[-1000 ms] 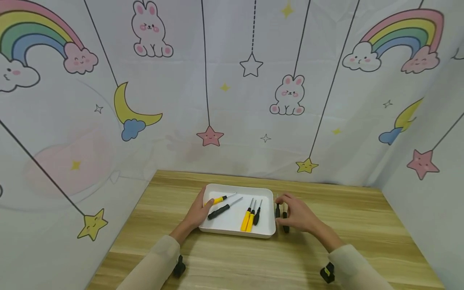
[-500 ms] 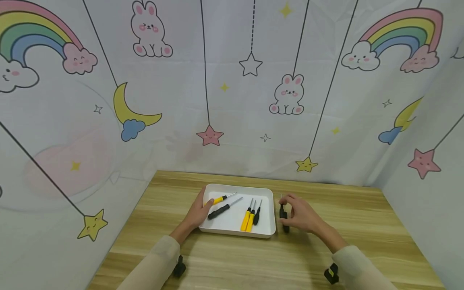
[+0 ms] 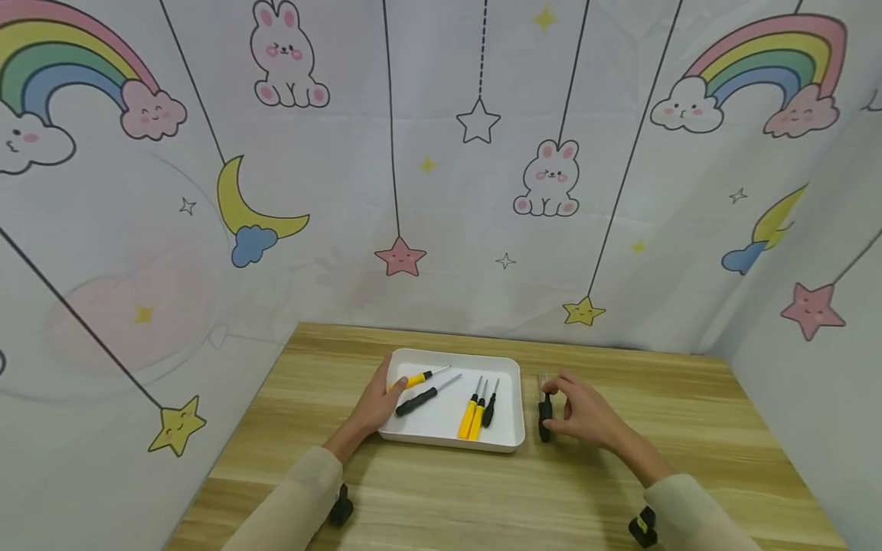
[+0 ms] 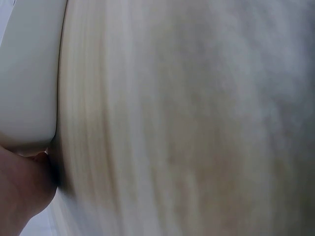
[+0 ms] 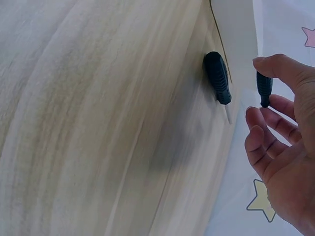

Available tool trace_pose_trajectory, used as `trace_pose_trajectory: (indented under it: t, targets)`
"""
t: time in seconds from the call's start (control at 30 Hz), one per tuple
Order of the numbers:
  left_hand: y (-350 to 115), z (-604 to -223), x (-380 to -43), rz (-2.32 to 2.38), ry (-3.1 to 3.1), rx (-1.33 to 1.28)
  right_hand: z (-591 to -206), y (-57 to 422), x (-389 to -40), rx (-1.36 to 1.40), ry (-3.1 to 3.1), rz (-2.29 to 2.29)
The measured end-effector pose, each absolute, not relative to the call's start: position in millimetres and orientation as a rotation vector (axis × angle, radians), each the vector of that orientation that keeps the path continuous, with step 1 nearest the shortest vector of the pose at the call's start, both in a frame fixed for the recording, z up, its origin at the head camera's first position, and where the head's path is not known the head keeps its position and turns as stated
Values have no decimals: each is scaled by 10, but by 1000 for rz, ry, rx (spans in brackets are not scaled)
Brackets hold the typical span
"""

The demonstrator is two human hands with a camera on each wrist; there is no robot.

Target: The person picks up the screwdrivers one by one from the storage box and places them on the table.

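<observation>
My left hand (image 3: 375,402) grips the left side of a white tray (image 3: 441,441), thumb over the rim. In the left wrist view the tray's outer wall (image 4: 29,78) and part of the left hand (image 4: 24,184) show. Just right of the tray, my right hand (image 3: 582,409) pinches a small black screwdriver (image 5: 264,87) by its handle between thumb and fingertip, its other fingers loosely curled. A larger black screwdriver (image 5: 217,78) lies on the table beside the tray. From the head, the held one overlaps this larger screwdriver (image 3: 545,430).
Inside the tray lie a yellow screwdriver (image 3: 418,379) and a long black screwdriver (image 3: 416,402) at the left. Two yellow screwdrivers (image 3: 468,417) and a small black screwdriver (image 3: 489,413) lie at its right. A printed curtain (image 3: 448,191) hangs behind the wooden table (image 3: 441,505).
My right hand has carried the small black screwdriver rightward, from beside the tray's edge to over the larger black screwdriver. The left hand and tray stay put.
</observation>
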State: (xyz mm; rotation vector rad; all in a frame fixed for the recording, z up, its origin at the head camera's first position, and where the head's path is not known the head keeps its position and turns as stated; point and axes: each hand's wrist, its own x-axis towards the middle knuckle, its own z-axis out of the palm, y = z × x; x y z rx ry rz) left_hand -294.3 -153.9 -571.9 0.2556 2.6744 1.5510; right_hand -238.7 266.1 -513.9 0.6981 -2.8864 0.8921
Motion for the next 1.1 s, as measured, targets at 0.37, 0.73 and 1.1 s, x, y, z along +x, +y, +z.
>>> trace_pose_trajectory:
  t: [0.37,0.73,1.1]
  targets:
    - [-1548,-5733,-2969,1534,2678,251,-5178,2711,-2351,691,-2889,882]
    - [-1567,-5757,-2980,1531,2685,255,-5227,2744,-2351,706,-2902,848]
    - [-1583,-5768,-2969,1525,2694,288,-5326,2791,-2342,681,-2951,865]
